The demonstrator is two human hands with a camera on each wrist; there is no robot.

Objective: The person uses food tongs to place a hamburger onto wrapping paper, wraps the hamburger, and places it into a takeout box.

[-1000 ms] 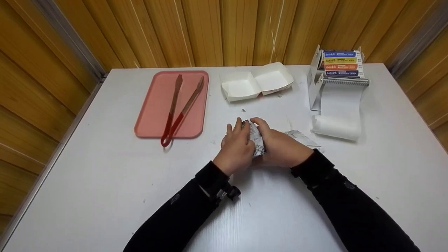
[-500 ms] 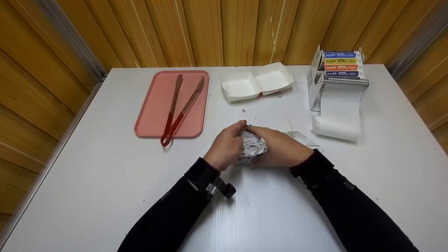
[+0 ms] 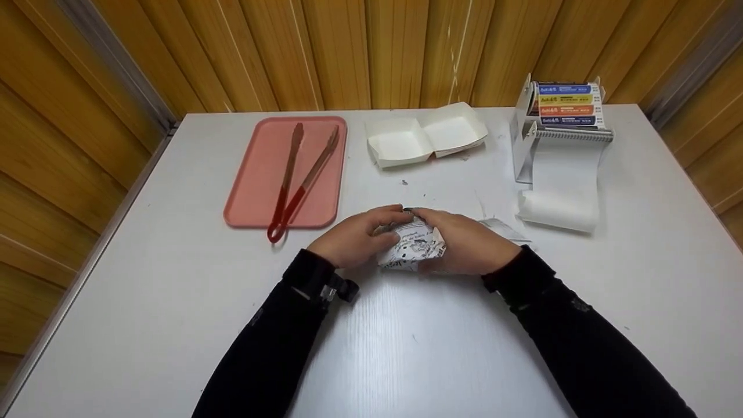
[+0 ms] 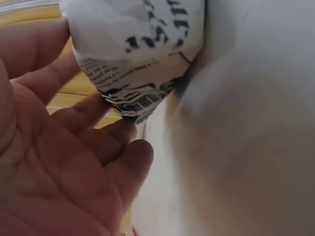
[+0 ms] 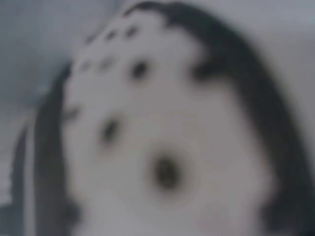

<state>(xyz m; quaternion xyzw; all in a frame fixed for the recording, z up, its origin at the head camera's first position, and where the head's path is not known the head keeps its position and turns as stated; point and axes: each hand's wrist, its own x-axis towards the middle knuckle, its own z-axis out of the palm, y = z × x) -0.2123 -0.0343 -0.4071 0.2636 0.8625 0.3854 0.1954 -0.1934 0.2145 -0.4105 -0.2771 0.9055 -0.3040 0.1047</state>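
A parcel wrapped in newspaper-print paper [image 3: 415, 241] sits on the white table between both hands; its contents are hidden. My left hand [image 3: 357, 238] holds its left side, thumb on the near face and fingers reaching behind. In the left wrist view, the paper narrows to a folded, pointed end [image 4: 135, 93] beside the curled fingers [image 4: 133, 160]. My right hand [image 3: 470, 241] grips the parcel's right side. The right wrist view is a blurred close-up of the printed paper [image 5: 162, 123]. Behind the right hand, a flat piece of printed paper [image 3: 504, 229] lies partly covered.
Red-handled tongs [image 3: 287, 200] rest on a pink tray [image 3: 244, 191] at the left. An unfolded white paper box [image 3: 426, 136] stands at the back. To the right is a label dispenser [image 3: 563, 107] with a white paper roll [image 3: 557, 210] hanging forward from it.
My left hand has shifted from the top of the parcel to its left side, moving left. The parcel has tipped so a broader printed face shows. My right hand has barely moved.
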